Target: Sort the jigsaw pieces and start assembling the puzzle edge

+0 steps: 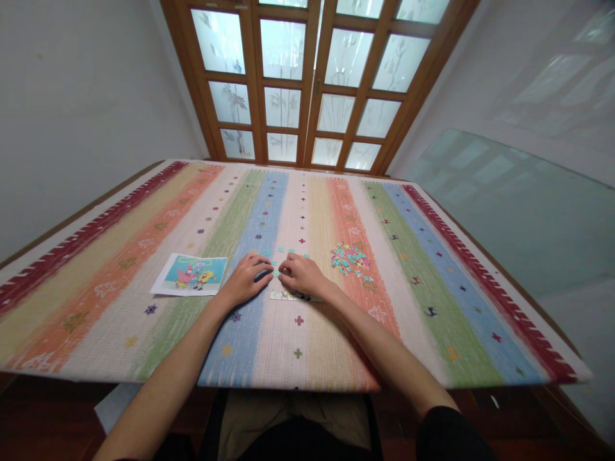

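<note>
My left hand (246,276) and my right hand (302,274) rest side by side on the striped tablecloth (144,269), fingertips almost meeting over small jigsaw pieces (276,272). Both hands' fingers are curled down onto the pieces; whether either pinches one is too small to tell. A partly joined strip of puzzle (288,295) lies just under and in front of my right hand. A few loose teal pieces (287,250) sit just beyond the fingers.
A heap of loose coloured puzzle pieces (352,258) lies to the right of my hands. A printed cartoon reference picture (191,274) lies to the left. Wooden glazed doors (307,83) stand behind the table; a glass panel (519,211) leans at the right.
</note>
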Action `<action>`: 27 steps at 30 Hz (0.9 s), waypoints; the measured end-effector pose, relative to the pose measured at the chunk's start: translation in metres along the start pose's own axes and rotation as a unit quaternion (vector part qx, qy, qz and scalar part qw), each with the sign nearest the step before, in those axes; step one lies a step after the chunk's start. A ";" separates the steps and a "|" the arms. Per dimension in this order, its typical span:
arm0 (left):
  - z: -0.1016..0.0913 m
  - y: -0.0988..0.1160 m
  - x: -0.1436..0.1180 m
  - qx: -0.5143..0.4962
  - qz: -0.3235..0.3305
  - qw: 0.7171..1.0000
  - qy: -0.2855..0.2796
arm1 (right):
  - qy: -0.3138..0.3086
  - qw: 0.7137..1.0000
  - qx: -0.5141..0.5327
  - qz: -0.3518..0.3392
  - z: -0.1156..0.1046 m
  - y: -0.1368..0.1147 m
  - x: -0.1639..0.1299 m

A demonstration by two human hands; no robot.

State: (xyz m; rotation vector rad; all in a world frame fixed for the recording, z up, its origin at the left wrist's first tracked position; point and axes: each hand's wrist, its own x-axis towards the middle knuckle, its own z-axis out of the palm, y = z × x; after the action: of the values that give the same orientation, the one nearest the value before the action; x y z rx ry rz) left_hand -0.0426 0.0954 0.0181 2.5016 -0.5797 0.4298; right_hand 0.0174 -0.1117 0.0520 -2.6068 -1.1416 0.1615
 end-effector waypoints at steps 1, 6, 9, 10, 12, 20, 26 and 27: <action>0.000 0.000 0.000 -0.002 0.002 1.000 0.001 | -0.001 1.000 -0.002 0.001 0.000 0.000 0.000; 0.000 0.000 -0.001 -0.006 0.023 1.000 0.003 | -0.002 1.000 0.004 -0.002 -0.001 0.001 0.000; 0.000 -0.001 -0.002 0.002 0.035 0.999 0.001 | 0.012 1.000 0.008 0.002 -0.004 0.007 -0.004; 0.000 0.000 -0.002 0.006 0.039 0.999 0.001 | 0.019 1.000 0.009 0.005 -0.006 0.011 -0.007; 0.000 0.001 -0.002 0.012 0.044 0.999 -0.002 | 0.033 0.999 0.011 0.011 -0.009 0.019 -0.012; -0.001 0.007 0.001 0.018 0.046 0.999 -0.011 | 0.052 0.998 0.032 0.026 -0.015 0.050 -0.036; 0.002 0.005 0.003 0.003 0.048 0.999 -0.011 | 0.037 0.998 0.037 0.019 -0.013 0.050 -0.037; 0.002 0.004 0.003 0.003 0.049 0.999 -0.009 | 0.037 0.998 0.041 0.018 -0.012 0.050 -0.038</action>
State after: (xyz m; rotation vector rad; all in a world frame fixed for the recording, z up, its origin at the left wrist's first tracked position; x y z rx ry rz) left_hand -0.0415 0.0897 0.0198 2.4924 -0.7118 0.4472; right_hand 0.0296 -0.1740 0.0478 -2.5406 -1.0425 0.1154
